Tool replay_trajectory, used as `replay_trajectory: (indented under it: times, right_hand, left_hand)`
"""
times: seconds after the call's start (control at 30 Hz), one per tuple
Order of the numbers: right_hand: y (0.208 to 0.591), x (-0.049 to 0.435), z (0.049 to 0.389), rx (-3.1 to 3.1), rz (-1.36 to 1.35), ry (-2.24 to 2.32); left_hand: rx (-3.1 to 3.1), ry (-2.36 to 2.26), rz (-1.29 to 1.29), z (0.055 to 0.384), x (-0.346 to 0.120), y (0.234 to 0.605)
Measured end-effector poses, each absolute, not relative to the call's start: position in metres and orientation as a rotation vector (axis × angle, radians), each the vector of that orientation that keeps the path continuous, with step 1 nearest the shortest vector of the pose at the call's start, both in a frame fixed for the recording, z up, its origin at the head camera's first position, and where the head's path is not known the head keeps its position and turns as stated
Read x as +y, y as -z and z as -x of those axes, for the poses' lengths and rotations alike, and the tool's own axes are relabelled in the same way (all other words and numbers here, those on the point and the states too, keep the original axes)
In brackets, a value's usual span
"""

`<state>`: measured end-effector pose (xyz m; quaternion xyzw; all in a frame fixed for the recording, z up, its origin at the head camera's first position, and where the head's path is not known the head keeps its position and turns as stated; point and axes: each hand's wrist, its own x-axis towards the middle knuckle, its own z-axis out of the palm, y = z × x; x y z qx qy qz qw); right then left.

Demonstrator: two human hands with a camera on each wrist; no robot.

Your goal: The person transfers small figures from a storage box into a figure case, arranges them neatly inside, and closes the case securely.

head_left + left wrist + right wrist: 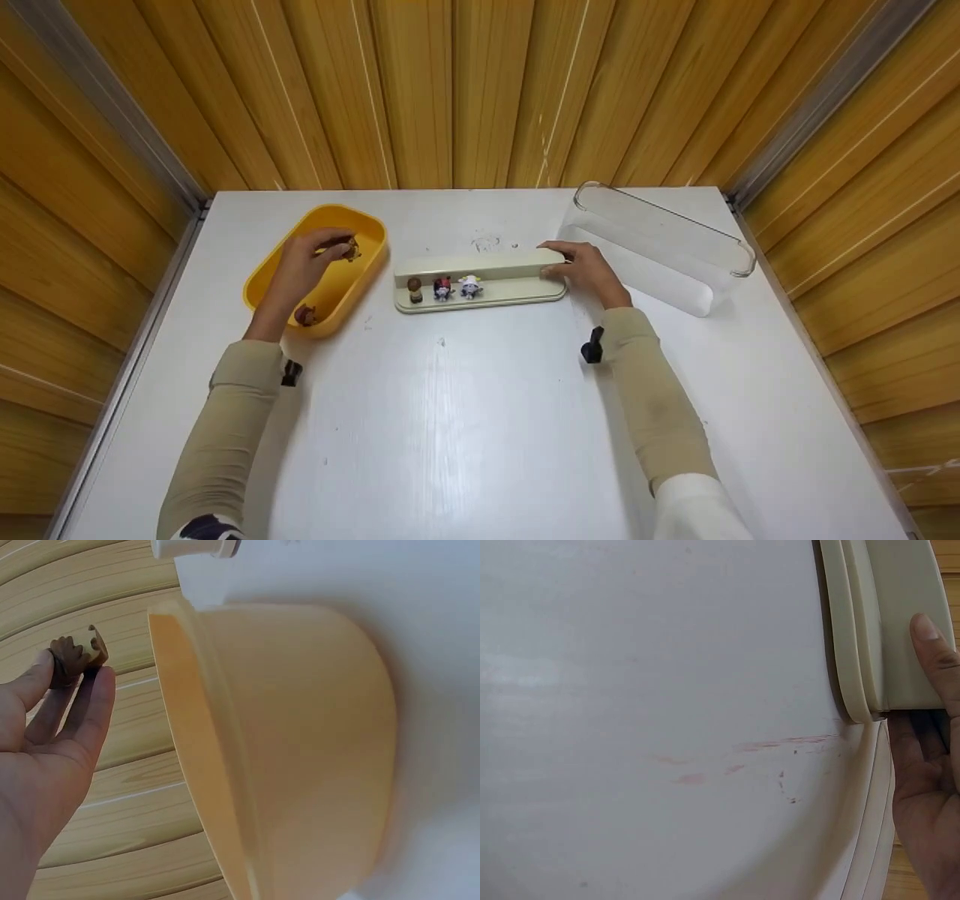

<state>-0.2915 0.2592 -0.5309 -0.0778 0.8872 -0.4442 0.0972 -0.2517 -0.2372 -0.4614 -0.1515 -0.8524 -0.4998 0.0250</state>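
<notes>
My left hand (298, 264) pinches a small brown toy figurine (81, 656) between thumb and fingertips, over the yellow bin (373, 279). In the left wrist view the figurine is held up beside the bin's rim. Another small figurine (304, 315) lies inside the bin at its near end. At the centre of the table stands a cream stepped display base (517, 291). My right hand (589, 270) grips its right end, the thumb (928, 634) on the step and the fingers behind. On its left half stand a brown-haired figurine (415, 289), a red-and-black one (442, 289) and a white-hatted one (470, 286).
A clear, long box-shaped cover (652, 225) lies at the back right of the white table (450, 420), close to my right hand. Wood-patterned panels (487, 90) rise behind the table and along both sides.
</notes>
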Motion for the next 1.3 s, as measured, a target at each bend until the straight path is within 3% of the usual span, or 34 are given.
replay_trajectory:
  times: [0.67, 1.3]
  right_hand:
    - [0.532, 0.257, 0.294, 2.599, 0.211, 1.33]
    - [0.531, 0.258, 0.292, 2.597, 0.199, 1.34]
  left_hand:
    - [-2.585, 1.673, 0.302, 0.234, -0.204, 0.459]
    - [-2.49, 1.793, 0.483, 0.23, -0.181, 0.467]
